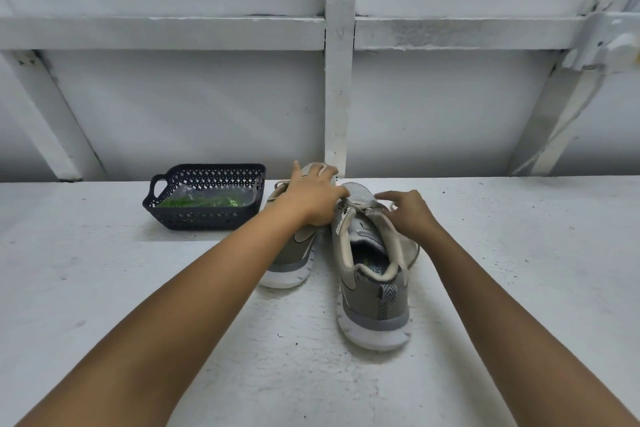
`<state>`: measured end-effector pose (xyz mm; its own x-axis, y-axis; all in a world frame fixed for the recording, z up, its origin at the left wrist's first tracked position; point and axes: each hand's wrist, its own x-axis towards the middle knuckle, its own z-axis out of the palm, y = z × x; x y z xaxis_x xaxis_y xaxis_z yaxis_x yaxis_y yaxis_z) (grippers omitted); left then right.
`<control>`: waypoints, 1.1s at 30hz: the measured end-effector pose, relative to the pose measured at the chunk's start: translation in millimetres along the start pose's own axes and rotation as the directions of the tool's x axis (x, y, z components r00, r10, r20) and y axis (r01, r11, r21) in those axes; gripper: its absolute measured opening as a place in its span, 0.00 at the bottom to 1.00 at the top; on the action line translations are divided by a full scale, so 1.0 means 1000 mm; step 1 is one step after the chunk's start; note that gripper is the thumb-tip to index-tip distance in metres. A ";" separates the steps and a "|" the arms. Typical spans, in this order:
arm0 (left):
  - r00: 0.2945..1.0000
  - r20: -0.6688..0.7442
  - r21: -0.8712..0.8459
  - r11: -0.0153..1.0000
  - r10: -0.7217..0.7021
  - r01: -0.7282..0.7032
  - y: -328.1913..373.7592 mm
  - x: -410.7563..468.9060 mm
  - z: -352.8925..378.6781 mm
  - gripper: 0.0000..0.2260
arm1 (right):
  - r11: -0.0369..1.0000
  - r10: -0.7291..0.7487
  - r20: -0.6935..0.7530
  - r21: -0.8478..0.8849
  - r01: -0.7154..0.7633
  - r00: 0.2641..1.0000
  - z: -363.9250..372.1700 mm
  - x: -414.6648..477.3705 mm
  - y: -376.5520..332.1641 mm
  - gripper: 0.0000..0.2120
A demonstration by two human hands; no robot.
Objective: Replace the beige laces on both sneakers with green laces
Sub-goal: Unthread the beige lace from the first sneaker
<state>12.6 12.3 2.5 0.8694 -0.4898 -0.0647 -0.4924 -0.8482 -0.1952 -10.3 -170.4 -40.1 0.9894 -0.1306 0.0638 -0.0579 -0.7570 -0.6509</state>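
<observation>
Grey mesh and white soles: the two sneakers stand side by side on the white table [114, 288], heels toward me. The right sneaker [375, 302] is nearer to me, and the left sneaker [294, 263] is partly under my arm. My left hand [313, 199] lies on top of the left sneaker with the fingers spread and straight, and its fingertips reach the beige laces [360, 207] of the right sneaker. My right hand [412, 215] is on the other side of these laces, forefinger stretched out (whether the other fingers pinch a lace, I cannot tell). The green laces [194, 201] lie inside a dark basket [207, 220], just left of the sneakers.
</observation>
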 end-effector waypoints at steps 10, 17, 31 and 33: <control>0.938 -0.345 -0.281 0.956 -0.023 -0.080 0.002 -0.013 -0.012 0.06 | 0.973 -0.155 -0.085 0.158 0.167 0.984 -0.027 -0.038 -0.027 0.12; 0.916 -0.398 -0.436 0.890 -0.058 -0.133 0.022 -0.053 -0.015 0.10 | 0.972 -0.207 0.043 -0.108 0.211 0.977 -0.029 -0.076 -0.035 0.16; 0.948 -0.141 -0.864 0.503 -0.285 0.023 0.050 -0.077 0.029 0.22 | 0.994 -0.091 0.081 -0.052 0.095 0.993 -0.015 -0.008 -0.022 0.06; 0.945 -0.079 -0.904 0.423 -0.318 0.066 0.050 -0.075 0.033 0.25 | 0.989 -0.103 0.128 -0.096 0.116 0.986 -0.011 0.000 -0.023 0.07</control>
<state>-75.8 13.0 -35.1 0.9747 -0.2091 0.0786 -0.1873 -0.5734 0.7976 -10.8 -159.8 -16.4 0.9990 0.0311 0.0335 0.0446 -0.8250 -0.5634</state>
